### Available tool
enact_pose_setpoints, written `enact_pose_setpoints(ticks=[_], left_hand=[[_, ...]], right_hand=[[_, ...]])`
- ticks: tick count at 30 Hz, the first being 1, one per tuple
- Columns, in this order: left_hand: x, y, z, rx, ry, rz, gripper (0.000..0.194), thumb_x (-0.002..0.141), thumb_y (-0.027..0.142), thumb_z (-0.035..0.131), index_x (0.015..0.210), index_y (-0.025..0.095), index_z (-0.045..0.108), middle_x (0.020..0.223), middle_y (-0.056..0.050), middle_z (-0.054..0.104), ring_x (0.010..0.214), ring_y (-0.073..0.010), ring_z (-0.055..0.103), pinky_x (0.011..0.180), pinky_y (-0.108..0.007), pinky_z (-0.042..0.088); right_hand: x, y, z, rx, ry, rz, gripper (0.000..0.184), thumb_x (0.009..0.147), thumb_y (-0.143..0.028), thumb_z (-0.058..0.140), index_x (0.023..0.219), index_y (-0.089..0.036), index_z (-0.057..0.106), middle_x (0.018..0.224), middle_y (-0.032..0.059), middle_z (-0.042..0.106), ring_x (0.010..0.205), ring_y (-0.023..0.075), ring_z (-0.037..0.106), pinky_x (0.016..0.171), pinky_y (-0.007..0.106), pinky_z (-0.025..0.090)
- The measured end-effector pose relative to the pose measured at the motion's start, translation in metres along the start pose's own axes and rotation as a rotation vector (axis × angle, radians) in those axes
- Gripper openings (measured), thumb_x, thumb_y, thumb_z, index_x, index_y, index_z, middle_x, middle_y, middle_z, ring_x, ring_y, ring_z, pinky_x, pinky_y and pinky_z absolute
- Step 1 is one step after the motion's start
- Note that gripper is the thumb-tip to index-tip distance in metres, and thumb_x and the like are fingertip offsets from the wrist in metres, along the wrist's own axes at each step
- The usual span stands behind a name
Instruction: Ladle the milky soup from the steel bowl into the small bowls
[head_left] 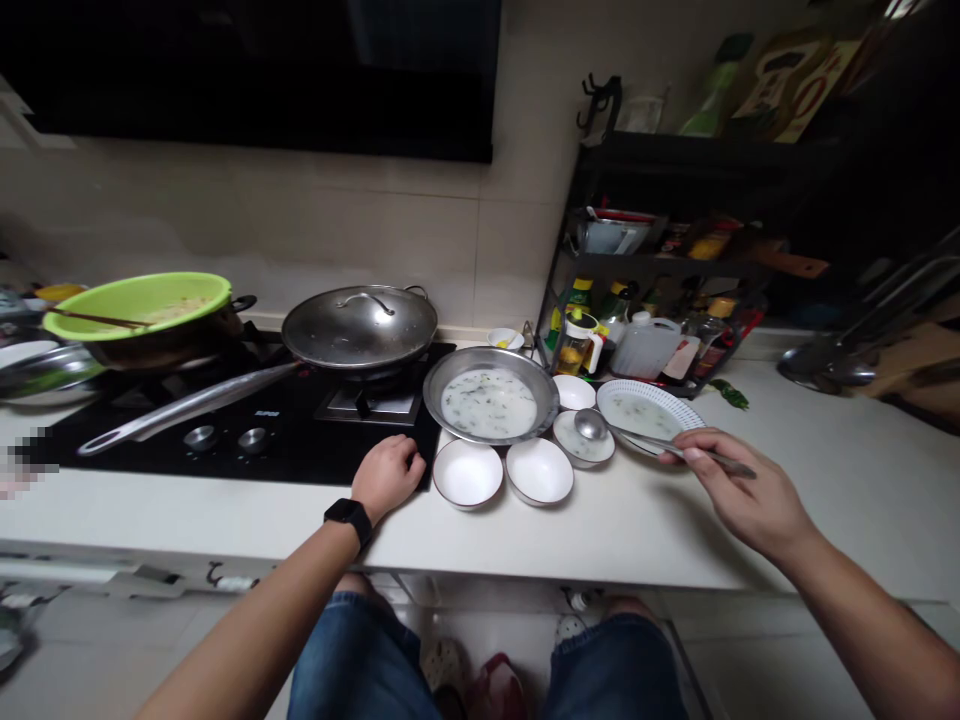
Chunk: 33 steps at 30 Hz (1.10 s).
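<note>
Two white bowls sit empty at the front of the worktop, within easy reach. Left to right: lidded wok on the black glass hob; left hand loosely curled at the hob's front edge, holding nothing; steel basin of pale soup; right hand pinching a steel spoon by its handle, with the spoon's bowl over a small soup-smeared bowl, likely so drips land there. Soup-filled white plate sits just behind.
</note>
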<state>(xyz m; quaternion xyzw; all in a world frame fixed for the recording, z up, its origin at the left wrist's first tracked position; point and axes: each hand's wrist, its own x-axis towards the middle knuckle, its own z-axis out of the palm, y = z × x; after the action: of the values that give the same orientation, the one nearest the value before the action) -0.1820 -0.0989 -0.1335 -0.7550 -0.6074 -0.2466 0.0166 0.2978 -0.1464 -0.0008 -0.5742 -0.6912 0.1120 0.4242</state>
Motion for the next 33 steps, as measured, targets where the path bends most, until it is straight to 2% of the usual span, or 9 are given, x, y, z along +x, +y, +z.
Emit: enact_pose_setpoints(ticks=[5,10,13,16,19,25,29,33], left_hand=[[0.000,0.000,-0.001,0.003,0.003,0.000,0.021,0.094,0.025,0.050,0.072,0.025,0.053,0.082,-0.006,0.064,0.085,-0.0237,0.062,0.081,-0.037,0.047],[0.000,0.000,-0.001,0.009,0.002,0.003,0.021,0.094,0.025,0.050,0.073,0.025,0.052,0.082,-0.006,0.064,0.085,-0.0237,0.062,0.080,-0.037,0.047],[0.000,0.000,-0.001,0.009,0.001,0.006,0.021,0.094,0.025,0.050,0.072,0.025,0.052,0.081,-0.006,0.064,0.084,-0.0237,0.062,0.080,-0.037,0.047],[0.000,-0.001,0.000,0.007,0.005,0.009,0.022,0.094,0.025,0.050,0.072,0.025,0.052,0.081,-0.006,0.064,0.084,-0.0239,0.062,0.080,-0.037,0.047],[0.000,0.000,-0.001,0.003,0.010,0.012,0.022,0.094,0.026,0.050,0.072,0.025,0.054,0.081,-0.006,0.064,0.084,-0.0241,0.062,0.080,-0.037,0.047],[0.000,0.000,0.000,0.008,0.000,0.000,0.022,0.094,0.025,0.051,0.072,0.025,0.055,0.082,-0.006,0.064,0.085,-0.0235,0.062,0.080,-0.037,0.047],[0.000,0.000,0.001,0.004,-0.004,-0.004,0.022,0.094,0.025,0.051,0.072,0.025,0.054,0.081,-0.006,0.064,0.084,-0.0233,0.062,0.080,-0.036,0.047],[0.000,0.001,0.000,-0.014,0.004,-0.004,0.021,0.093,0.024,0.051,0.072,0.024,0.055,0.082,-0.006,0.064,0.084,-0.0237,0.061,0.080,-0.037,0.047]], right_hand=[[-0.003,0.016,0.008,0.247,0.024,0.236,0.032,0.084,-0.057,0.075,0.093,-0.027,0.072,0.081,0.0068,0.081,0.082,0.0291,0.080,0.083,0.044,0.065],[0.007,0.020,0.009,0.545,0.143,0.488,0.017,0.083,-0.036,0.079,0.085,-0.025,0.067,0.070,0.0066,0.078,0.068,0.0274,0.080,0.068,0.038,0.070],[0.015,0.018,0.007,0.666,0.248,0.578,0.011,0.080,-0.020,0.076,0.081,-0.023,0.065,0.066,0.0048,0.074,0.064,0.0266,0.080,0.061,0.033,0.070],[0.021,0.016,0.002,0.735,0.301,0.630,0.011,0.079,-0.013,0.071,0.079,-0.022,0.065,0.068,0.0026,0.073,0.061,0.0259,0.080,0.058,0.033,0.070],[0.028,0.013,-0.002,0.767,0.301,0.627,0.012,0.079,-0.012,0.068,0.077,-0.023,0.066,0.068,0.0012,0.071,0.061,0.0248,0.080,0.057,0.032,0.070],[0.051,-0.007,0.001,0.767,0.250,0.522,0.011,0.080,-0.018,0.073,0.075,-0.025,0.067,0.070,0.0015,0.070,0.063,0.0246,0.080,0.060,0.033,0.071],[0.072,-0.025,0.022,0.809,0.212,0.462,0.015,0.080,-0.022,0.078,0.079,-0.023,0.063,0.066,-0.0009,0.067,0.065,0.0255,0.081,0.062,0.036,0.072],[0.090,-0.040,0.059,0.843,0.138,0.448,0.018,0.080,-0.022,0.079,0.081,-0.021,0.060,0.067,-0.0002,0.068,0.062,0.0240,0.080,0.062,0.035,0.071]])
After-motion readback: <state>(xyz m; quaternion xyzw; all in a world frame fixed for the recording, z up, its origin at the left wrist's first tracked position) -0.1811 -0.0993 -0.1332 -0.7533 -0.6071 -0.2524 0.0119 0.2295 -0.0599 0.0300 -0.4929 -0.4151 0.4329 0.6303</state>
